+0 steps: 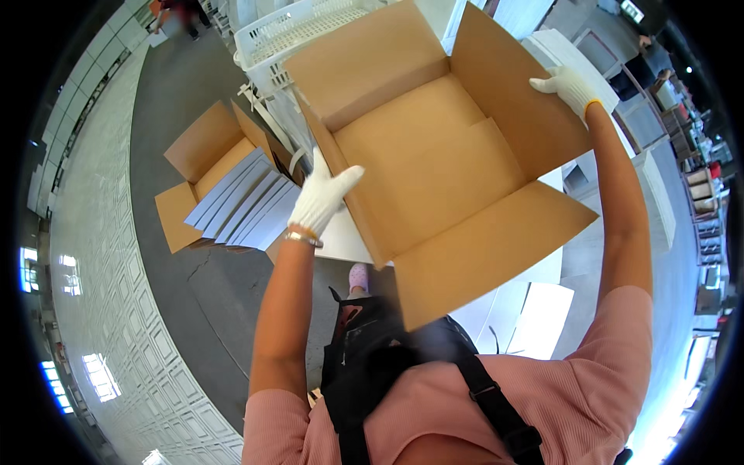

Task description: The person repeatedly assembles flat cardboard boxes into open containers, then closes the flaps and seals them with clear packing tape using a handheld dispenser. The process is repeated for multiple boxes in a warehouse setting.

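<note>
An open cardboard box (434,167) with its flaps spread out is held up in front of me, its bare brown inside facing me. My left hand (322,194), in a white knit glove, grips the box's left side with the thumb over the edge; part of its fingers is hidden. At the far right, my right hand (570,91), gloved too, clasps the outer edge of the right flap, thumb on the inner face and fingers behind it. On the floor to the left stands a second open carton (180,209) with several white panels (246,200) leaning out of it.
A white plastic crate (271,46) stands behind the box. White boards (542,318) lie beneath the box and to the right. A long stack of white patterned panels (155,325) lines the left of the grey floor (209,287). Another person (184,15) is far off at upper left.
</note>
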A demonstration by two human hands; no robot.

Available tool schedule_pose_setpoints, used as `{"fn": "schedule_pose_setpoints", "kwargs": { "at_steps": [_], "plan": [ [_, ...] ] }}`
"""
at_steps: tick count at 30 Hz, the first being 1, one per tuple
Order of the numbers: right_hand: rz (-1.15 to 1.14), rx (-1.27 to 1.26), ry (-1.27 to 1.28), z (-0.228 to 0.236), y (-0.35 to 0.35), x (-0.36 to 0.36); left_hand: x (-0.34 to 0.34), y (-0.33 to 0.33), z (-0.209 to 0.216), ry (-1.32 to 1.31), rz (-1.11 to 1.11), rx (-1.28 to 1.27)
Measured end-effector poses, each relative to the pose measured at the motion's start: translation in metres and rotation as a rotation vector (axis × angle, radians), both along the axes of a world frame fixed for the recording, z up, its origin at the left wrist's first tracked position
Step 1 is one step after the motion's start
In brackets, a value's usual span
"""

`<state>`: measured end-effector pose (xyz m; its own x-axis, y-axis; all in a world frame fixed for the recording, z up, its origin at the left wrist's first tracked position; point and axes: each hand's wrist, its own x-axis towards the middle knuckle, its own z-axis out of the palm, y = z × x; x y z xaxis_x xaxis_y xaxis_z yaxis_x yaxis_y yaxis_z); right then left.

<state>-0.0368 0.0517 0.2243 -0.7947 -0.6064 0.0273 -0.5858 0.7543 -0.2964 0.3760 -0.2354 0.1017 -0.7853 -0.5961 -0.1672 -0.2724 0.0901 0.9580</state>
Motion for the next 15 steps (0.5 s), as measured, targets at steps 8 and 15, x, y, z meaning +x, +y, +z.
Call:
{"fn": "schedule_pose_setpoints", "kwargs": {
  "at_steps": [8, 15],
  "plan": [
    [-0.058, -0.522, -0.865, -0.041, 0.067, 0.057, 0.084, -0.084, 0.018, 0.196, 0.010, 0.285],
    [-0.245, -0.663, -1.019, -0.165, 0.103, 0.039, 0.156, -0.164, -0.095, 0.249, 0.130, 0.578]
  ]
}}
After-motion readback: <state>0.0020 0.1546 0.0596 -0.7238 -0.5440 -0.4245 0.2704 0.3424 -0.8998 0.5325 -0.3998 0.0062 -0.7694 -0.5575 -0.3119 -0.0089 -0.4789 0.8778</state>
